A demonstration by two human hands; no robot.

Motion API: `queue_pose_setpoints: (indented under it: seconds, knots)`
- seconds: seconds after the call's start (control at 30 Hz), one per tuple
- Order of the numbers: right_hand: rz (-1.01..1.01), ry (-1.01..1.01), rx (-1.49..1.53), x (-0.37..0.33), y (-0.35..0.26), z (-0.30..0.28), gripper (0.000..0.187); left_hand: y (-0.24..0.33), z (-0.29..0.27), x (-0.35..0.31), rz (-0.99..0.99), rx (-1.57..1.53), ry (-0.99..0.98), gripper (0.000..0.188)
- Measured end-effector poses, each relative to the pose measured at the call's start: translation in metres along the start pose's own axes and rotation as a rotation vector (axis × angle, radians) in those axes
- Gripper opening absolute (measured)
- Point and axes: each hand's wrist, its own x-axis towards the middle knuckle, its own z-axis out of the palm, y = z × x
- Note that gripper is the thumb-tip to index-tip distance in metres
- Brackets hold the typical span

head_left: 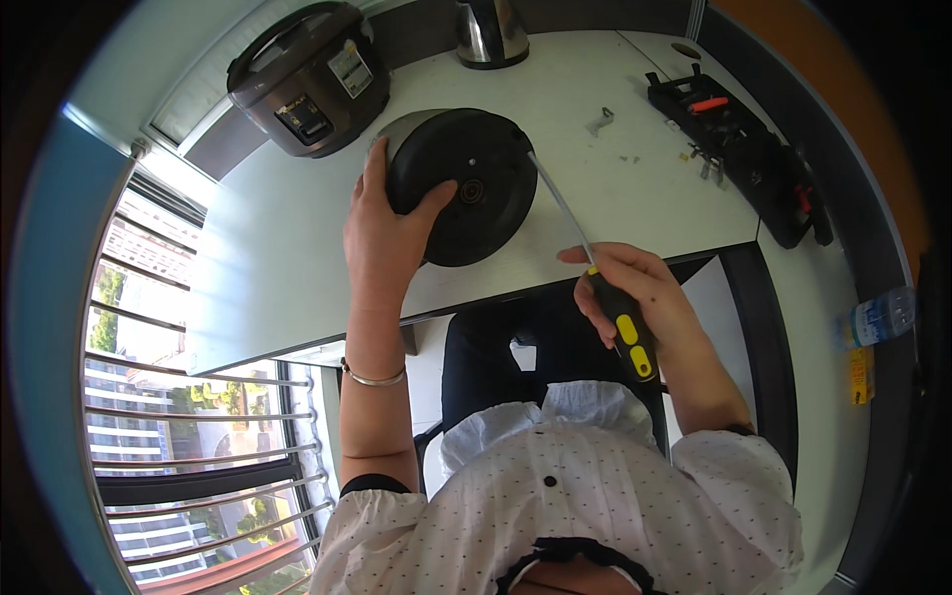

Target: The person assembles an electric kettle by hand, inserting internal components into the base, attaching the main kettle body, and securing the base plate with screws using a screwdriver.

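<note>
What looks like an electric kettle lies tipped on the table, its round black underside (501, 213) turned up toward me. A ringed socket sits near the middle of that underside, and a strip of silvery body shows behind it. My left hand (387, 208) grips it at the left edge, the thumb lying across the black face. In my right hand (635, 283) is a screwdriver (632, 332) with a black and yellow handle. Its long shaft points up and left, and the tip meets the underside near the upper right rim.
A brown electric cooker (312, 84) stands at the back left, with a shiny metal vessel (491, 35) at the back. To the right lies an open black tool case (759, 164). Small metal pieces (600, 121) are scattered nearby. A plastic bottle (883, 317) lies far right.
</note>
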Motion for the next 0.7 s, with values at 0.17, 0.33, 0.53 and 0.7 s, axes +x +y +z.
queue_pose_setpoints:
  seconds: [0.17,0.33,0.53,0.7]
  knots:
    - [-0.110,0.080,-0.590,-0.011,-0.009,-0.006,0.037,-0.005,-0.007,0.013,-0.025,-0.092,-0.043,0.082]
    - [-0.389,0.195,-1.192,-0.014,-0.028,-0.005,0.029,-0.008,-0.009,0.019,-0.045,-0.182,-0.071,0.082]
    - [-0.843,0.307,-1.885,-0.006,-0.042,-0.012,0.037,-0.007,-0.008,0.021,-0.016,-0.143,-0.068,0.082]
    - [-0.947,0.361,-2.087,-0.001,-0.045,-0.007,0.055,-0.003,-0.008,0.020,-0.032,-0.119,-0.077,0.082]
